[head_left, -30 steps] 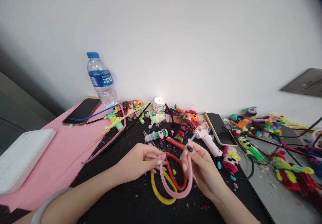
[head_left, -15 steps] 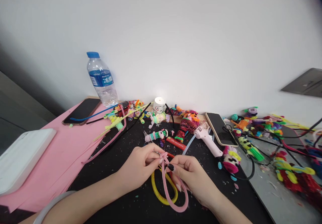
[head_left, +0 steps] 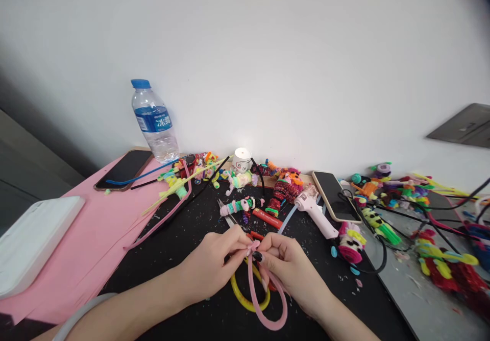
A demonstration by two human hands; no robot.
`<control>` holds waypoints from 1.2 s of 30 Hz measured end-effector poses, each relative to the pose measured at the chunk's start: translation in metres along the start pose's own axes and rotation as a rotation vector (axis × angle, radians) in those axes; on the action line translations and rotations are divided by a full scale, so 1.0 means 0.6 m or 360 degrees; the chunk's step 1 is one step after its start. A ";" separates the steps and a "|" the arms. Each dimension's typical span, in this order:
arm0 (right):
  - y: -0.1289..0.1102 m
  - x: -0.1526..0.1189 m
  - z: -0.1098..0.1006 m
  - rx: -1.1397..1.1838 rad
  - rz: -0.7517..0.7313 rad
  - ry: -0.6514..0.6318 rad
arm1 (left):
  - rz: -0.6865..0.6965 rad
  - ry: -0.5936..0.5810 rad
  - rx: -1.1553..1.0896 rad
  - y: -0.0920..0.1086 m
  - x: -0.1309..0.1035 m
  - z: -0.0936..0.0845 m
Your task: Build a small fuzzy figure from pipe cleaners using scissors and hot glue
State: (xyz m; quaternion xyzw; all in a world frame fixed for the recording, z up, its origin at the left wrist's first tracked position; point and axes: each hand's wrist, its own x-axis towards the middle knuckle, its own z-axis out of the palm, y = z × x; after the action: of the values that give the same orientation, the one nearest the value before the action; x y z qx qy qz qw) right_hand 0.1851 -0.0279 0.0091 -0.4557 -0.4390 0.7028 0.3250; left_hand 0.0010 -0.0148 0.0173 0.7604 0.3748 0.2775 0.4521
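A pink pipe cleaner (head_left: 276,324) hangs in a loop below my two hands, its upper part bunched where my fingertips meet. My left hand (head_left: 219,259) pinches the bunched part from the left. From the right, my right hand (head_left: 289,264) grips it, with a dark-nailed thumb on the strand. Behind the pink loop a yellow ring (head_left: 240,299) lies on the black mat (head_left: 191,313). Just past my fingers are scissors with red handles (head_left: 255,236), partly hidden by the hands, and a red stick-shaped item (head_left: 268,218).
A pale glue gun (head_left: 317,216) and a phone (head_left: 337,195) lie right of centre. Pipe-cleaner figures (head_left: 285,190) line the wall, around a paper cup (head_left: 242,161). At left are a water bottle (head_left: 155,121), a dark phone (head_left: 124,170), pink paper (head_left: 95,218) and a white box (head_left: 38,239).
My fingertips have shifted slightly down and right with the bunched pink pipe cleaner. Its loop hangs a little lower, and more of the scissors shows behind my left hand.
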 end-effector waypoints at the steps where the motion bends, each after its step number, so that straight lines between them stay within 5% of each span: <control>1: -0.001 0.000 -0.001 0.0010 0.0017 -0.0007 | 0.0021 0.0004 0.0045 -0.002 0.000 0.000; 9: -0.011 -0.002 -0.006 0.0116 0.0093 -0.0246 | 0.0087 0.0042 0.0154 -0.010 0.001 -0.001; 20: -0.001 0.002 -0.007 0.0205 0.0025 -0.0136 | 0.0424 -0.0158 0.0444 -0.022 -0.004 0.000; 29: -0.011 -0.003 -0.014 0.0144 0.0045 -0.0309 | 0.0459 -0.0238 0.0359 -0.010 0.001 -0.014; 36: -0.003 -0.004 -0.015 -0.0025 -0.0048 -0.0238 | 0.0480 -0.0276 0.0304 -0.008 -0.002 -0.014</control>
State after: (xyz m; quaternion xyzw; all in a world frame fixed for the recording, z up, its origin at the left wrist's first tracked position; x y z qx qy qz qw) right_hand 0.1945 -0.0264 0.0095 -0.3977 -0.4743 0.7266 0.2983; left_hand -0.0077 -0.0100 0.0165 0.8683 0.2410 0.2388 0.3618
